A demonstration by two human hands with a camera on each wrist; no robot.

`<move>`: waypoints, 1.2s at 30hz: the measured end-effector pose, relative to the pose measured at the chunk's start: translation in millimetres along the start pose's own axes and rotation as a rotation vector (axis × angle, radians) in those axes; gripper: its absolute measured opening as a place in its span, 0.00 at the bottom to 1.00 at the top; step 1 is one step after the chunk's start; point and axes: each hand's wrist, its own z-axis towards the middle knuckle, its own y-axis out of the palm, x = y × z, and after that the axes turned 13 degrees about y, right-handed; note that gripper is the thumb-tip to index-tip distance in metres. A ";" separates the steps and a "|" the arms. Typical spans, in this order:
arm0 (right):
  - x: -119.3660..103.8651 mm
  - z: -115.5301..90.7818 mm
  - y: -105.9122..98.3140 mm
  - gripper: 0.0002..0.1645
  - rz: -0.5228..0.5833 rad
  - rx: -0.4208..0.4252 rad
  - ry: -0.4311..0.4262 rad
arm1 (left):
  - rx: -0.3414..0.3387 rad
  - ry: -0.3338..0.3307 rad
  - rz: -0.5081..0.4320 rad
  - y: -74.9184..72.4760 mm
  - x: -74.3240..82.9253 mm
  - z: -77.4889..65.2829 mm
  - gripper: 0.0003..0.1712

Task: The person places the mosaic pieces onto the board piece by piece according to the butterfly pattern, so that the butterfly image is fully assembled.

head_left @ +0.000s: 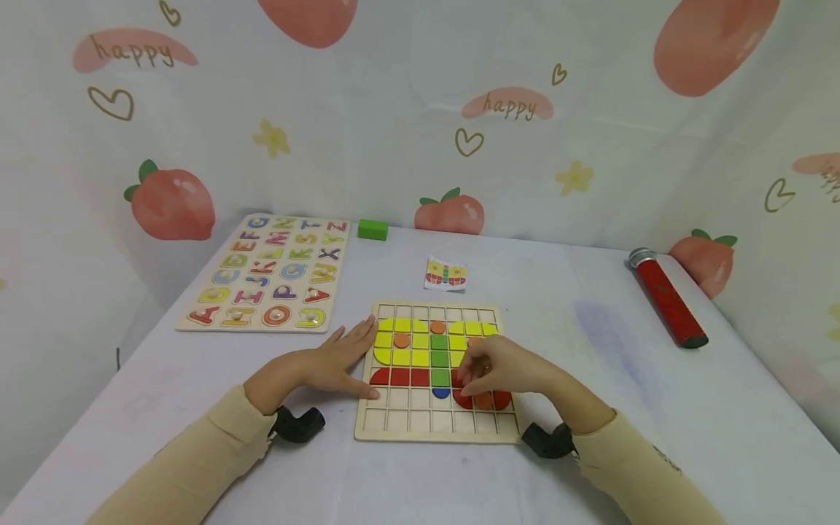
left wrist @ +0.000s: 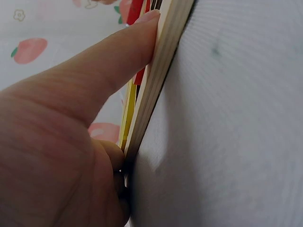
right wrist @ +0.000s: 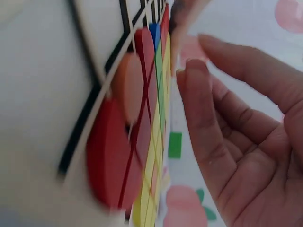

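A wooden grid board (head_left: 397,421) lies on the table, filled partly with yellow pieces (head_left: 402,357), a green column (head_left: 440,359), red pieces (head_left: 410,377), orange rounds (head_left: 483,400) and a blue half-round (head_left: 441,393). My left hand (head_left: 335,364) rests at the board's left side with fingers extended, its thumb (left wrist: 128,49) touching the edge. Over the right half hovers my right hand (head_left: 508,368), fingers bent. In the right wrist view a gap shows between thumb and fingers, with nothing held; the orange round (right wrist: 129,87) and rounded red piece (right wrist: 111,156) are beside it.
Behind the board lies a small card (head_left: 446,273) with a butterfly pattern. An alphabet puzzle board (head_left: 262,275) is at the back left, beside a green block (head_left: 372,230). A red microphone (head_left: 668,299) lies at the right. A patterned cloth (head_left: 394,95) hangs behind.
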 end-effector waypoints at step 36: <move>131.2 -119.6 -8.5 0.18 0.293 -0.035 0.077 | -0.001 0.007 -0.005 -3.0 3.4 -1.8 0.68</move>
